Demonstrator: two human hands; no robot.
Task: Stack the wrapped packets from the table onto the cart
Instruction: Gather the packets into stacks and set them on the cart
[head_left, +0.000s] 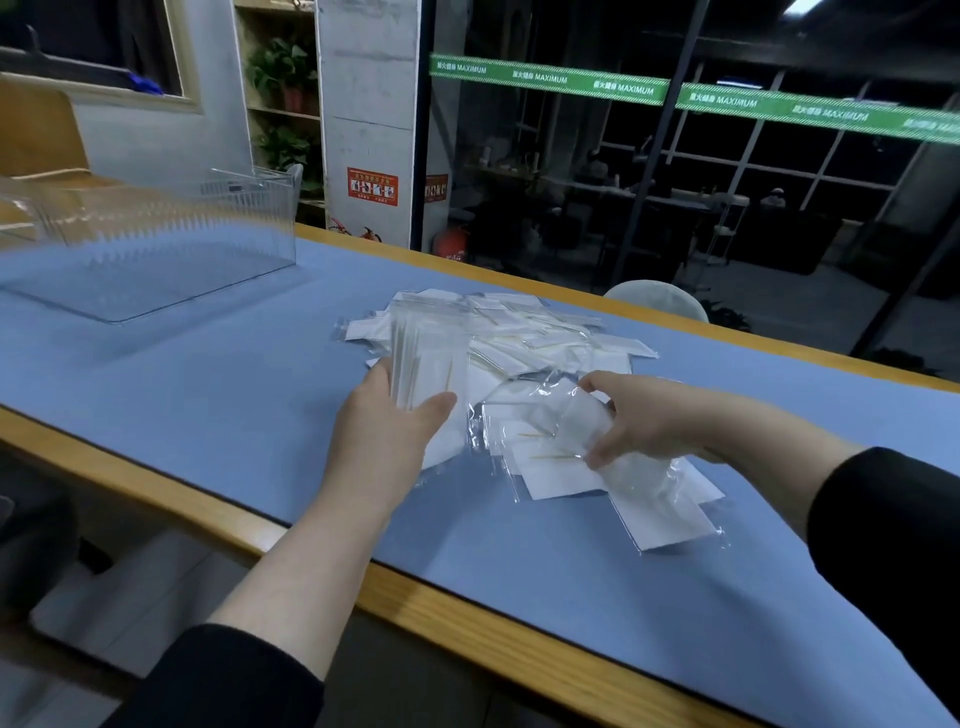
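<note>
At the far left of the table (519, 597) sits a clear plastic bin (156, 244) on the blue mat. Nearer the middle, the left hand (387, 431) grips an upright bundle of packets (423, 358) between thumb and fingers. Behind lies the loose pile of packets (524, 327). Rightward, the right hand (644, 418) pinches a clear packet (576, 426) from the heap's near edge
</note>
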